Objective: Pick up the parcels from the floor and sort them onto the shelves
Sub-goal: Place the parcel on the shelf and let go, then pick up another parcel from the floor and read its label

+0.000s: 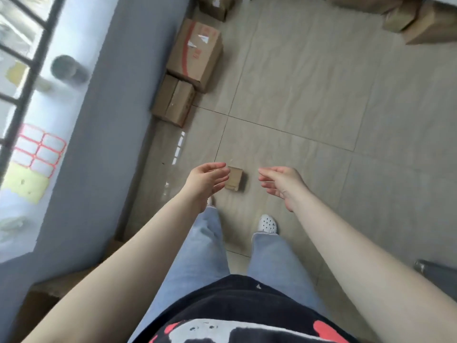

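Observation:
A small brown cardboard parcel (235,179) lies on the tiled floor just ahead of my feet. My left hand (207,179) hovers open above its left side, fingers spread and overlapping its edge in the view. My right hand (280,182) is open to the right of the parcel, palm turned inward, with a gap between it and the box. Both hands hold nothing. A large carton with red print (195,54) and a smaller carton (173,100) stand against the left wall.
A grey-blue wall (103,120) with a barred window (27,58) runs along the left. More cartons sit at the far top (215,6) and top right (405,18). A dark grey object (437,276) is at the right edge. Another box (42,300) lies low at the left.

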{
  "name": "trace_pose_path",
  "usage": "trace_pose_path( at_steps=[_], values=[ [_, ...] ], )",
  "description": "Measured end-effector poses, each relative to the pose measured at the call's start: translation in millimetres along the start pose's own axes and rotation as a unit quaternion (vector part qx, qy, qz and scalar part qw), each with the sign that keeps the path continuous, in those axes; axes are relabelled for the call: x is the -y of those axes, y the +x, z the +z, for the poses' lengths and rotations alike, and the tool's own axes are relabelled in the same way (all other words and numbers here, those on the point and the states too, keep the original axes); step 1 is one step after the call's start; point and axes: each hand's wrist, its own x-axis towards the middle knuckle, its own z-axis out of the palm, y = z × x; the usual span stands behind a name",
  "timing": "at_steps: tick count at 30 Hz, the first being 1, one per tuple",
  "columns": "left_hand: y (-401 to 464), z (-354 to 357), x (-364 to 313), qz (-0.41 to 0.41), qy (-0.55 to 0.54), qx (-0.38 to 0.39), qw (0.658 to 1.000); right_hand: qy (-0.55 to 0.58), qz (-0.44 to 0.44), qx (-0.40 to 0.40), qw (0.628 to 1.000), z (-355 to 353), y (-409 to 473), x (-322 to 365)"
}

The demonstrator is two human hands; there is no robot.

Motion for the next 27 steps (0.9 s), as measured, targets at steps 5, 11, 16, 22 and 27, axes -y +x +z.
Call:
trace_pose_path(
  at_steps=[5, 11, 16, 22, 27],
  values=[
    [67, -29, -10, -0.008, 0.107, 0.008, 0.994, 0.072, 0.016, -0.063, 0.995, 33, 45, -24],
    [172, -42, 27, -0.034, 0.199, 0.018, 0.979, 0.124, 0.055, -0.114, 0.984, 68, 145, -87],
    [290, -39, 112, -0.057, 0.263, -0.016, 0.963, 0.102, 0.091, -0.139, 0.981, 93, 260, -163],
    [428, -43, 218, -0.094, 0.316, -0.058, 0.942, 0.059, 0.120, -0.145, 0.980, 111, 401, -253],
    [510, -49, 278, -0.104, 0.352, -0.052, 0.929, 0.001, 0.108, -0.127, 0.986, 123, 483, -303]
  ],
)
